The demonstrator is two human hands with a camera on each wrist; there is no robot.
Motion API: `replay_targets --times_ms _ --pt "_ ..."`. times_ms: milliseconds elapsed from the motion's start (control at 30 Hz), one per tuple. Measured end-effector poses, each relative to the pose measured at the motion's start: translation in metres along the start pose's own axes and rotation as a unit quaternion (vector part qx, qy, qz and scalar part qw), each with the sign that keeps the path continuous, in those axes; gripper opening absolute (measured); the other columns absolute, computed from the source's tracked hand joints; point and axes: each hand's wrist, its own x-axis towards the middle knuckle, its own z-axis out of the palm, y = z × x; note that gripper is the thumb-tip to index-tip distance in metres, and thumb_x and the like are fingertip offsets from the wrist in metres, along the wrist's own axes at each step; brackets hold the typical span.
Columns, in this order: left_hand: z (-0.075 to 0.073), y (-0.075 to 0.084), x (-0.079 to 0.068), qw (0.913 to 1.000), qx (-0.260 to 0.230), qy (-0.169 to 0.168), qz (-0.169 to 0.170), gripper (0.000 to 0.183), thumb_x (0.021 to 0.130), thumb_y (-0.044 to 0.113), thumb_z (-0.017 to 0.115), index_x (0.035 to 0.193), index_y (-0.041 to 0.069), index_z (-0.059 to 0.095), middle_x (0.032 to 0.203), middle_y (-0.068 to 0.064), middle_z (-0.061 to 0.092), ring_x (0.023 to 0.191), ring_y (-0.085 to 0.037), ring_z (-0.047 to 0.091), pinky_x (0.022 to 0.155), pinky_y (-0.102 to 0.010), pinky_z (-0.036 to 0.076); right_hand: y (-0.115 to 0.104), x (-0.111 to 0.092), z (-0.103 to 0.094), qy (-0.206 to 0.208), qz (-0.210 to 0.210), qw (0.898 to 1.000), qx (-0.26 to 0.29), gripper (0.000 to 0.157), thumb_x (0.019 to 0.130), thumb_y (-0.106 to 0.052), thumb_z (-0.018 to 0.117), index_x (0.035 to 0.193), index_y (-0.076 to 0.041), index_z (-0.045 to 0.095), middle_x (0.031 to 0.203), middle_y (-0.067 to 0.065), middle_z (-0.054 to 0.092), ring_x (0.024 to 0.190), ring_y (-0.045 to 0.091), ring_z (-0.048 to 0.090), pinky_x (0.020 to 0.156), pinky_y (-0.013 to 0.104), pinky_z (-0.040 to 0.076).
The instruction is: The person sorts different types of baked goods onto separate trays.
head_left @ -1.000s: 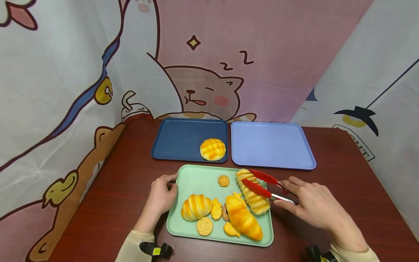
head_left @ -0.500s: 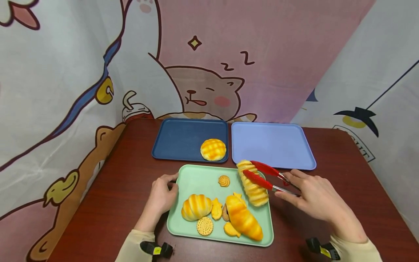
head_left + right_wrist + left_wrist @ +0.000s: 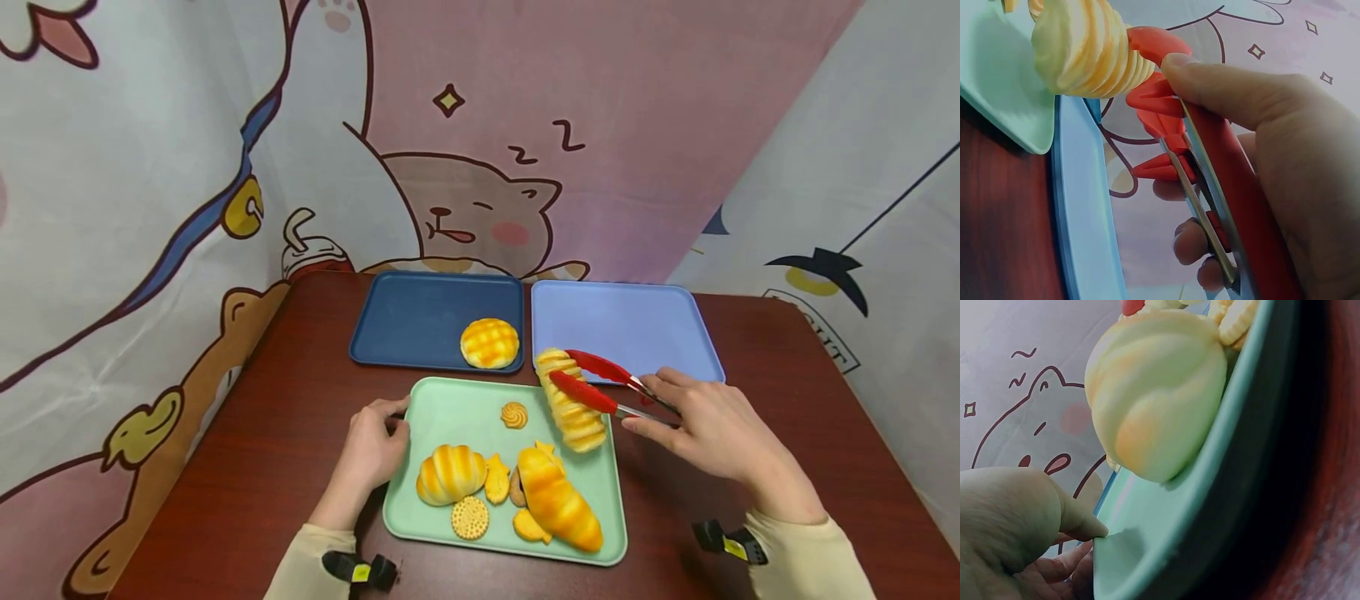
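Note:
My right hand (image 3: pixel 708 425) grips a pair of red-tipped metal tongs (image 3: pixel 588 392). Between the tongs' tips is a long ridged bread roll (image 3: pixel 573 408), raised over the upper right corner of the green tray (image 3: pixel 450 404). In the right wrist view the roll (image 3: pixel 1079 50) hangs clear of the tray's surface, and my thumb lies along the tongs' red handle (image 3: pixel 1229 181). My left hand (image 3: pixel 372 446) pinches the tray's left edge, thumb over the rim in the left wrist view. On the tray lie a striped croissant (image 3: pixel 452 475), a larger glossy bread (image 3: pixel 558 500) and several biscuits (image 3: pixel 470 517).
Behind the green tray stand a dark blue tray (image 3: pixel 420 321) holding a round checked bun (image 3: pixel 489 343) and a light blue tray (image 3: pixel 630 321). All rest on a brown wooden table (image 3: pixel 247 450). A cartoon-printed cloth (image 3: pixel 637 125) hangs behind and at both sides.
My right hand has lifted the ridged bread roll with the tongs and moved it away from me, toward the light blue tray. My left hand has stayed on the green tray's edge.

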Motion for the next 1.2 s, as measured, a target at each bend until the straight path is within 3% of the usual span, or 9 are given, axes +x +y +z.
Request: replay_targets --times_ms 267,600,867,1200 --pt "-0.001 -0.002 0.001 1.0 0.008 0.003 0.0 0.039 0.094 -0.003 0.065 0.132 -0.003 0.072 0.126 -0.013 0.073 0.093 -0.024 0.071 0.079 -0.039 0.058 0.003 0.025 0.002 0.01 -0.033 0.999 0.021 0.063 0.092 -0.052 0.08 0.13 -0.002 0.074 0.115 0.009 0.072 0.082 0.021 0.069 0.069 0.047 0.059" --pt "-0.001 -0.002 0.001 1.0 0.003 -0.004 -0.008 0.038 0.095 -0.003 0.064 0.133 -0.003 0.072 0.128 -0.013 0.072 0.095 -0.024 0.07 0.079 -0.039 0.059 -0.002 0.068 0.0 -0.012 -0.061 0.997 0.043 0.059 0.093 -0.054 0.078 0.128 -0.006 0.076 0.101 0.0 0.068 0.071 0.009 0.056 0.06 0.03 0.051" --pt "0.0 0.0 0.002 1.0 0.001 -0.005 -0.008 0.037 0.095 -0.003 0.064 0.132 -0.004 0.072 0.13 -0.012 0.071 0.096 -0.024 0.07 0.079 -0.039 0.058 -0.012 0.101 -0.001 -0.023 -0.086 0.995 0.037 0.065 0.094 -0.058 0.074 0.133 -0.006 0.074 0.105 0.001 0.069 0.073 0.011 0.059 0.065 0.033 0.053" --pt "0.0 -0.001 0.002 0.9999 0.004 -0.006 -0.012 0.038 0.096 -0.002 0.065 0.133 -0.002 0.072 0.131 -0.011 0.071 0.096 -0.023 0.07 0.08 -0.039 0.058 -0.023 0.138 0.008 -0.027 -0.125 0.991 0.034 0.062 0.096 -0.063 0.07 0.131 -0.012 0.073 0.102 -0.003 0.064 0.065 0.009 0.052 0.062 0.035 0.048"
